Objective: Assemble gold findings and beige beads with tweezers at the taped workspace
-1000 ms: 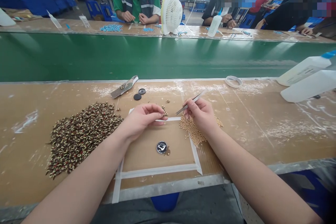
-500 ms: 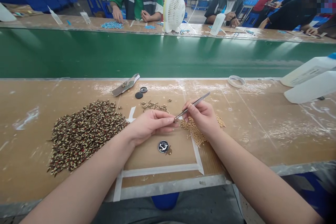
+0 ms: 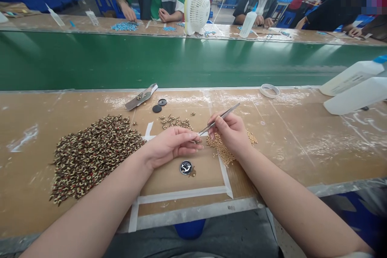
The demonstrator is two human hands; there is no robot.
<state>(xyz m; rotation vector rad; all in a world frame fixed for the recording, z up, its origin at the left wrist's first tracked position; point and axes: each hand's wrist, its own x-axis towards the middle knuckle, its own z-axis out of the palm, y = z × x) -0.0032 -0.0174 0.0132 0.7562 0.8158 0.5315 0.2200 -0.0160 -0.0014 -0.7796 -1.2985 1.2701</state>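
Note:
Between the thumb and fingers of my left hand (image 3: 172, 144) is a small brownish-gold piece (image 3: 197, 140), mostly covered by the fingertips. My right hand (image 3: 232, 132) is closed round metal tweezers (image 3: 226, 113) like a pen, their tips meeting the left fingertips at the piece. Under my right hand lies a heap of tiny gold beads (image 3: 223, 150). Below the left hand sits a round dish with shiny black contents (image 3: 185, 167). A large pile of small dark pieces with cream and red parts (image 3: 93, 153) spreads to the left. Several similar small pieces (image 3: 175, 122) lie beyond my hands.
Two black discs (image 3: 157, 108) and a camouflage-patterned strip (image 3: 141, 97) lie toward the back. A tape roll (image 3: 269, 90) and white bottles (image 3: 353, 76) stand at right. Past the green belt (image 3: 151, 60), co-workers sit by a fan (image 3: 196, 8).
The view has shifted slightly, so the scene sits a little further left. The tweezers' tips remain at the left fingertips, and the small piece shows slightly differently between them.

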